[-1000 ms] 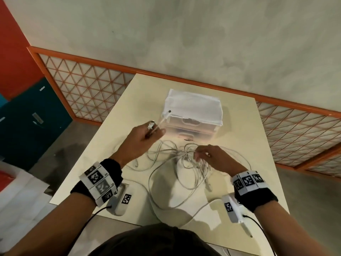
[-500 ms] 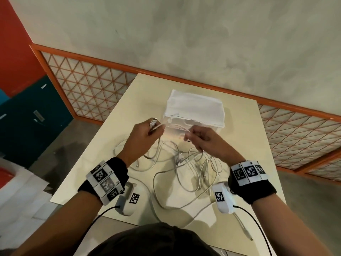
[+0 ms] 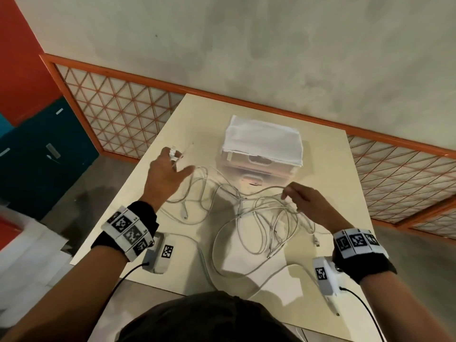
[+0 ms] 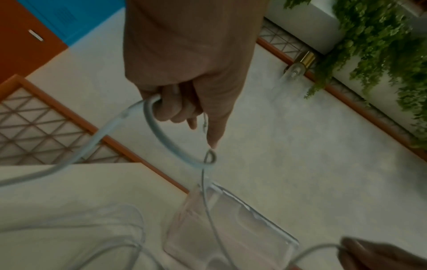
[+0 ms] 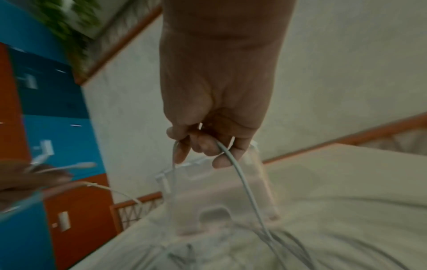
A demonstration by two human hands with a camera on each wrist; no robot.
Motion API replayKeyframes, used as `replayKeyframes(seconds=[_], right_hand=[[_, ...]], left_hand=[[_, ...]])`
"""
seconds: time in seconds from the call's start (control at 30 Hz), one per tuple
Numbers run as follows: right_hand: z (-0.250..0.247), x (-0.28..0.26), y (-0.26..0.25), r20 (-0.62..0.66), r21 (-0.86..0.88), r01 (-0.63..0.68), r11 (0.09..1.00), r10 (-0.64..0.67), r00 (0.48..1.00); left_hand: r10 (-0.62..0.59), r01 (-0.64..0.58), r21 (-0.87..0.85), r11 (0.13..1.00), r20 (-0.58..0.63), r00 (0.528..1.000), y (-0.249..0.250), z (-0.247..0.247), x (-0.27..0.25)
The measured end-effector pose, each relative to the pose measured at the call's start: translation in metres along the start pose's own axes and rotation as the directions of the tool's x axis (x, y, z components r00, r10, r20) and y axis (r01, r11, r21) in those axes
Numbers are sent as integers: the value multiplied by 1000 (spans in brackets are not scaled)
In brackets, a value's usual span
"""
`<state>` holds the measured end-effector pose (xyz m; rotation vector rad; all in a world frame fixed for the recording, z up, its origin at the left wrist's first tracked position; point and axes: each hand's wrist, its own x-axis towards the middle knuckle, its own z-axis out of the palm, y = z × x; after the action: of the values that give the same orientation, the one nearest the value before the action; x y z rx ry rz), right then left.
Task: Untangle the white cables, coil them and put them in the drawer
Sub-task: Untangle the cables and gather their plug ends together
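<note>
The white cables are lying tangled on the table before the clear drawer unit, one strand stretching between the left hand, curling around its end, and the right hand, pinching it.

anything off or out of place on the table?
Only the expected mess: white cables lie in a knotted heap in front of the clear drawer unit, drawers shut. Left hand and right hand each hold a strand. Nothing damaged.
</note>
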<state>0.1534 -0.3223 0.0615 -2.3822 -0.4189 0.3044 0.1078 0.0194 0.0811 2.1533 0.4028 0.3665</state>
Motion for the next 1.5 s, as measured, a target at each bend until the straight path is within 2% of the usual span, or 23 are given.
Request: replayKeyframes(seconds=[0.1,0.17,0.23,0.3,0.4,0.47,0.57,0.63,0.73,0.8,0.9,0.97,1.0,1.1,1.17,1.23,1.4,1.5], right_hand=[[-3,1,-42,42,-42,163,986,-161,986],[0,3,-66,79,-4,236,972,-235,969],[1,6,-88,69,18,296,955,-297,952],[-1,7,-104,30,23,363,931,-364,931],[-5,6,-110,-15,80,414,907,-414,910],[-5,5,-100,-1,126,372,920,-375,927],[2,8,-68,43,89,262,961,-267,963],[10,7,-37,98,57,135,989,-140,985],[24,2,12,152,-56,20,998,-11,988],[31,-3,32,169,-112,13,994,6,986],[38,-4,46,179,-172,4,985,27,983],[36,0,44,91,-267,-17,963,43,995],[33,3,39,27,-256,-9,967,17,999],[15,11,8,-177,-2,91,996,-90,980],[-2,18,-13,-300,135,171,976,-124,946],[-19,22,-31,-387,187,238,953,-151,910],[-40,10,-56,-409,264,358,896,-232,883],[-42,0,-53,-296,276,268,923,-184,937]], left_hand=[[73,-51,-133,990,167,983,16,14,-13],[195,-121,-238,964,317,928,32,21,-24],[295,-175,-294,940,437,850,51,24,-36],[332,-147,-369,918,508,795,63,27,-43],[323,-80,-402,912,586,743,62,29,-45],[318,-99,-375,922,582,749,54,27,-41],[343,-188,-345,920,473,811,50,20,-36],[350,-207,-371,905,372,860,48,16,-32],[329,-201,-433,879,246,912,42,10,-26],[323,-192,-461,867,226,919,40,8,-25],[329,-200,-453,869,227,917,39,9,-27],[337,-215,-391,895,277,900,36,12,-28],[335,-227,-326,918,328,883,33,14,-27],[295,-280,-105,954,478,827,25,19,-29],[259,-268,-56,962,505,824,21,20,-32],[222,-240,-33,970,514,828,18,19,-33],[150,-205,34,978,569,808,16,10,-30],[107,-215,84,973,663,741,13,3,-28]])
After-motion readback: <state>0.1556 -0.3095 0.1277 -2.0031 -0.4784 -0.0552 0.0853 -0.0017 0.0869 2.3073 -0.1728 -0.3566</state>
